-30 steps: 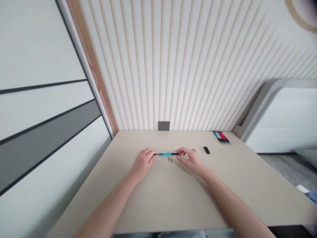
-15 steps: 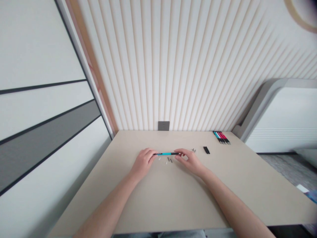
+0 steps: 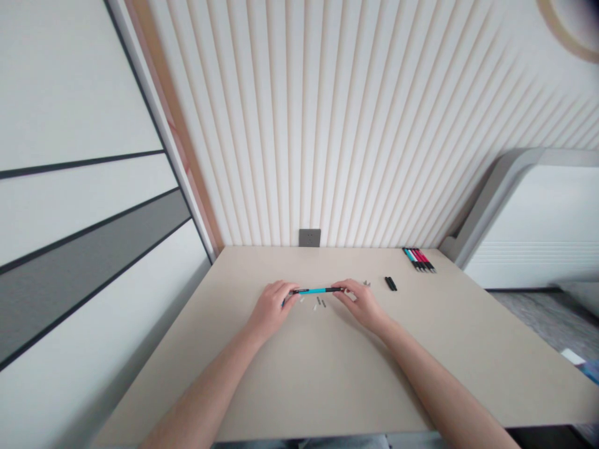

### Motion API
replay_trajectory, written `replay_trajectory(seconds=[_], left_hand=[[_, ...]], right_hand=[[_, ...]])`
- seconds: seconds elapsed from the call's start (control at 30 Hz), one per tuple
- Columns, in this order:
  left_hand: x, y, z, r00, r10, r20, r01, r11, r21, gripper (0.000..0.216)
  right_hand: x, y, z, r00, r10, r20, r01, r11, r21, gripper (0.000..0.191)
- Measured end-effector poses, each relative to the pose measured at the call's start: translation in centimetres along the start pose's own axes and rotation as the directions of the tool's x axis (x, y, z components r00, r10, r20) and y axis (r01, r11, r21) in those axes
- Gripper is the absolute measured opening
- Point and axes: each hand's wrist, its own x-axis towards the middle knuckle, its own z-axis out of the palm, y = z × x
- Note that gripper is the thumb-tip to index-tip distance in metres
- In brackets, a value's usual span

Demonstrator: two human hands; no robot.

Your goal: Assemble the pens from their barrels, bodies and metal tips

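Observation:
A blue and black pen (image 3: 317, 290) lies crosswise between my two hands, just above the table. My left hand (image 3: 272, 307) pinches its left end, where a dark clip shows. The black right end is gripped by the fingertips of my right hand (image 3: 359, 302), and its tip is partly hidden there. Below the pen, small dark strips (image 3: 321, 302) and little white pieces (image 3: 315, 307) lie on the tabletop. A few small grey bits (image 3: 367, 284) rest just behind my right hand.
Two short black pieces (image 3: 390, 284) lie side by side to the right. Several coloured pens (image 3: 420, 260) sit in a row at the back right of the beige table (image 3: 299, 386). A dark socket (image 3: 309, 237) is on the ribbed wall behind. A cabinet (image 3: 93, 262) stands at left.
The pen has shifted very slightly right and tilted a little, its right end now higher. Both hands keep hold of it, with fingers only slightly moved.

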Motion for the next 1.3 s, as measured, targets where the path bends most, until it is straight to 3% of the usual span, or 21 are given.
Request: replay_trajectory(seconds=[0.23,0.57,1.0,1.3], left_hand=[[0.03,-0.60,0.20,1.000,0.001,0.020,-0.002,1.000,0.022,0.016],[-0.08,-0.71,-0.07,0.999,0.040,0.011,-0.041,0.998,0.054,0.017],[-0.08,-0.72,0.17,1.000,0.015,-0.022,-0.015,1.000,0.010,0.011],[-0.03,-0.83,0.13,0.998,0.056,0.005,-0.056,0.997,0.056,0.011]], right_hand=[[-0.07,0.04,-0.03,1.000,-0.010,-0.003,0.010,1.000,-0.008,0.022],[-0.11,-0.17,-0.44,0.993,-0.032,0.113,0.043,0.994,-0.098,0.021],[0.00,-0.29,-0.02,0.997,-0.054,0.053,0.057,0.997,-0.054,0.022],[-0.12,-0.36,-0.39,0.993,-0.054,0.102,0.067,0.989,-0.131,0.020]])
